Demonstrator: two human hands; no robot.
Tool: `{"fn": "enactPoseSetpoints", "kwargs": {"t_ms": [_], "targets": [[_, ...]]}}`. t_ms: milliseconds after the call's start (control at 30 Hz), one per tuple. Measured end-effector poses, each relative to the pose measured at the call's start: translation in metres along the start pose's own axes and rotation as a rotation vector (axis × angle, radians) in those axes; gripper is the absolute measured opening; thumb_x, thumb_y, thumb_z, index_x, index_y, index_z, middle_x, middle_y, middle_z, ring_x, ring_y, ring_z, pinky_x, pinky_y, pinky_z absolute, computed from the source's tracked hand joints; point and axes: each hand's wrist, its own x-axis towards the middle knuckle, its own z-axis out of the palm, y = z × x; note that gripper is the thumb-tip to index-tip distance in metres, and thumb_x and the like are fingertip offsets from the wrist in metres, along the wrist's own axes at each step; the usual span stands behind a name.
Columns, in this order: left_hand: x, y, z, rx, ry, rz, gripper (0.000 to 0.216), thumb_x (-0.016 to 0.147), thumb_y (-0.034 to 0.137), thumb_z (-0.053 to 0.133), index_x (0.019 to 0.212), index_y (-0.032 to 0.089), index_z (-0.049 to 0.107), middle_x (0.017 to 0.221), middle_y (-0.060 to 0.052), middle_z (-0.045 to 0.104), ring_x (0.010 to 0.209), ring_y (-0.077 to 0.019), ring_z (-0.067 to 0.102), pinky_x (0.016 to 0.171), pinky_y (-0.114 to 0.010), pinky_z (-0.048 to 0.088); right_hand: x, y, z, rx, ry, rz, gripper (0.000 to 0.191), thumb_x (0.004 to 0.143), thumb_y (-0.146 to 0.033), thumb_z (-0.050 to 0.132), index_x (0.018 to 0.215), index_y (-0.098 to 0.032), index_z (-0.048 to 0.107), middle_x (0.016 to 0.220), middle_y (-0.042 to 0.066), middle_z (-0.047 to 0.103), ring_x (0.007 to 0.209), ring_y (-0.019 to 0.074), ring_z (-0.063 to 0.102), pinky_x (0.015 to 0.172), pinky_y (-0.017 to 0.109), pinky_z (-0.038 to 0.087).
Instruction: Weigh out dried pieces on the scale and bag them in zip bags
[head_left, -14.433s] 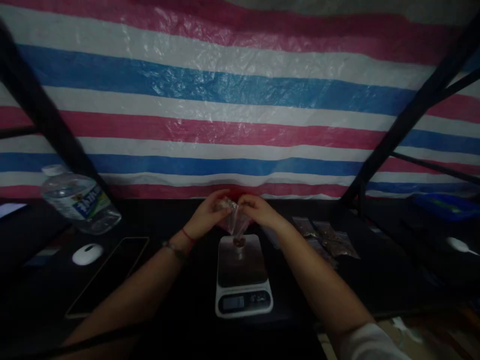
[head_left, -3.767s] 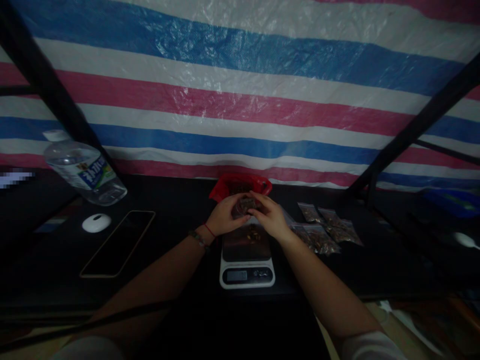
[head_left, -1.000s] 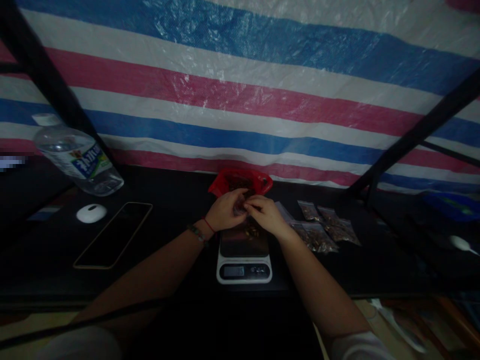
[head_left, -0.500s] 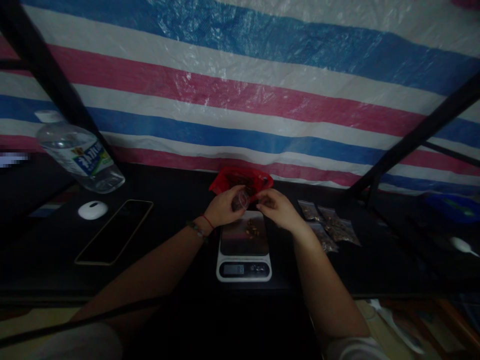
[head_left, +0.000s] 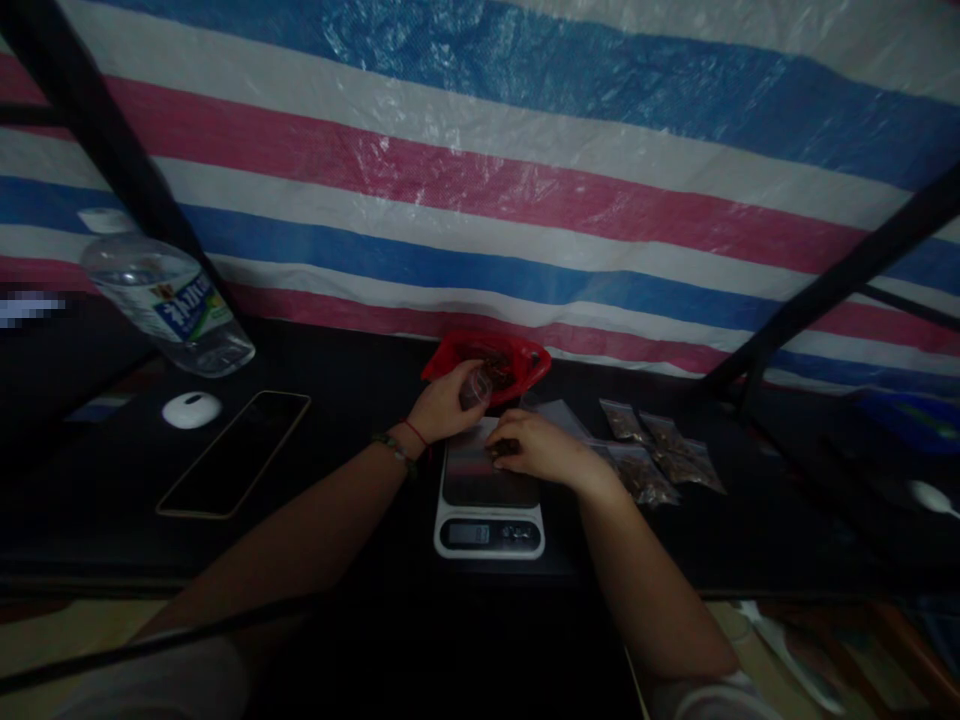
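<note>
Dark table (head_left: 360, 520) w/ scale (head_left: 489, 500); striped tarp (head_left: 480, 200) behind.

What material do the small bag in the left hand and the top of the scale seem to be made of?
The small bag looks like thin clear plastic: it is see-through and crinkled. The scale top looks like smooth metal or glass, since it gives a dull shine; its body seems white plastic.

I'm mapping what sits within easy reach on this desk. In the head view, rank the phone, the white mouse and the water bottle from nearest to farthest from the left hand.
Measured from the left hand:
1. Phone, lying flat to the hand's left.
2. White mouse, farther left, past the phone.
3. Water bottle, farthest, at the back left by the striped tarp.
</note>
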Motion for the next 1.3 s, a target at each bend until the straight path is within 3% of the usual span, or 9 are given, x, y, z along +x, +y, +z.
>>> {"fn": "enactPoseSetpoints", "kwargs": {"t_ms": [367, 633, 933, 1200, 1300], "targets": [[-0.001, -0.006, -0.007, -0.033, -0.127, 0.081, 0.064, 0.073, 0.026, 0.062, 0.132, 0.014, 0.043, 0.125, -0.012, 0.059, 0.108, -0.0239, 0.06, 0.094, -0.035, 0.048, 0.008, -0.008, 0.005, -0.108, 0.033, 0.036, 0.022, 0.074, -0.008, 0.061, 0.091, -0.018, 0.071, 0.092, 0.006, 0.063, 0.082, 0.0156, 0.059, 0.076, 0.025, 0.045], [-0.001, -0.007, -0.011, -0.035, -0.169, 0.076, 0.062, 0.073, 0.027, 0.063, 0.131, 0.014, 0.045, 0.121, -0.012, 0.061, 0.106, -0.0245, 0.061, 0.092, -0.036, 0.049, 0.008, -0.007, 0.003, -0.124, 0.005, 0.039, 0.023, 0.073, -0.008, 0.059, 0.091, -0.018, 0.07, 0.091, 0.006, 0.063, 0.08, 0.0148, 0.058, 0.076, 0.025, 0.045], [-0.001, -0.008, -0.01, -0.063, -0.192, 0.093, 0.065, 0.071, 0.028, 0.066, 0.132, 0.015, 0.045, 0.121, -0.012, 0.061, 0.107, -0.0245, 0.061, 0.093, -0.037, 0.048, 0.012, -0.016, 0.005, -0.193, -0.035, 0.144, 0.02, 0.073, -0.01, 0.059, 0.089, -0.017, 0.068, 0.094, 0.007, 0.061, 0.082, 0.0166, 0.056, 0.074, 0.026, 0.043], [-0.001, -0.009, -0.018, -0.05, -0.231, 0.111, 0.065, 0.071, 0.027, 0.064, 0.132, 0.016, 0.044, 0.122, -0.011, 0.06, 0.108, -0.0234, 0.06, 0.094, -0.035, 0.047, 0.01, -0.015, -0.001, -0.111, 0.0, 0.115, 0.022, 0.069, -0.006, 0.06, 0.087, -0.017, 0.066, 0.091, 0.005, 0.061, 0.086, 0.0164, 0.055, 0.079, 0.026, 0.042], [0.0, -0.012, -0.019, -0.057, -0.257, 0.112, 0.066, 0.068, 0.024, 0.065, 0.13, 0.015, 0.046, 0.123, -0.01, 0.059, 0.109, -0.0235, 0.059, 0.095, -0.035, 0.046, 0.009, -0.01, -0.008, -0.043, 0.074, 0.097, 0.023, 0.067, -0.003, 0.06, 0.085, -0.017, 0.065, 0.087, 0.004, 0.061, 0.081, 0.0151, 0.055, 0.075, 0.025, 0.043]]}}
